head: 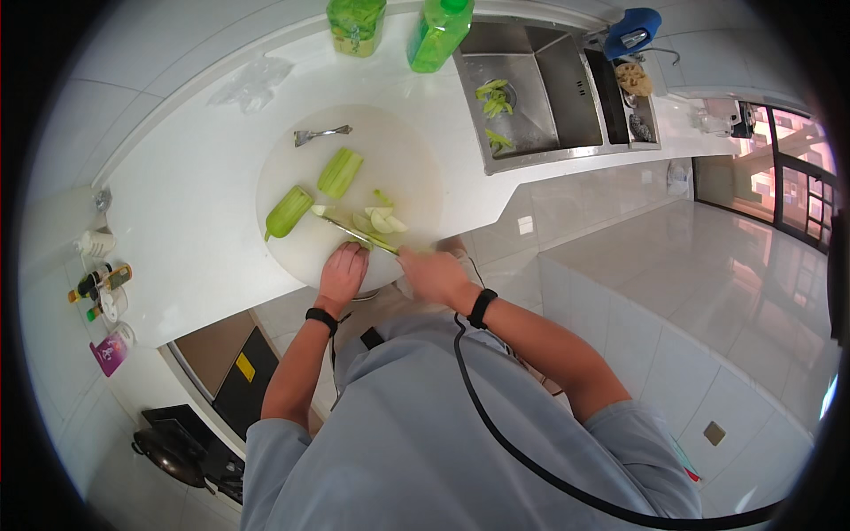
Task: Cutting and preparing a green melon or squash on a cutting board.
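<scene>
A round translucent cutting board [412,152] lies on the white counter before me. My right hand [435,273] grips a kitchen knife [352,230], its blade pointing to the upper left. Beside the blade, my left hand [345,271] presses on a piece of pale green vegetable [362,244], mostly hidden under the fingers. Cut slices [383,220] lie just above the knife. Farther left rest two peeled green gourd pieces [289,211], [340,172]. A metal peeler [323,135] lies near the board's upper edge.
A steel sink [544,159] at the upper right holds green peelings [497,103]. Behind the board stand a green bottle [439,36] and a green package [356,26], with a crumpled plastic bag [255,83] to their left. Small bottles [118,275] and a wok [169,458] are at the left.
</scene>
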Available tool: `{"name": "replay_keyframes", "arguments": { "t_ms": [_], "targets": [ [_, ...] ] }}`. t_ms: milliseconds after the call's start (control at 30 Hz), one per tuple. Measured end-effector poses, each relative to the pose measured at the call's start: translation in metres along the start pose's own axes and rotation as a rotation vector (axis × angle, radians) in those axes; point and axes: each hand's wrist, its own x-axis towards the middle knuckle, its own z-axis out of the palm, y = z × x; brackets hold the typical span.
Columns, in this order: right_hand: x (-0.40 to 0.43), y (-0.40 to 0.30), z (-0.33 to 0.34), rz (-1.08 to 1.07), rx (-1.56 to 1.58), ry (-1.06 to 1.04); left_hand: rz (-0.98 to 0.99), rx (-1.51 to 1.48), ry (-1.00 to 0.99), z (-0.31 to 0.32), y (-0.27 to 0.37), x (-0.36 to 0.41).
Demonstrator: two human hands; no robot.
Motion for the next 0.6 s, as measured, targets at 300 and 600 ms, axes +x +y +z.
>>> {"name": "replay_keyframes", "arguments": {
  "t_ms": [300, 600],
  "targets": [
    [0.023, -0.006, -0.018, -0.039, 0.047, 0.013, 0.008, 0.003, -0.046, -0.001, 0.003, -0.003],
    [0.046, 0.011, -0.060, -0.012, 0.173, -0.141, 0.426, -0.100, -0.310, 0.020, 0.064, 0.045]
  ]
}}
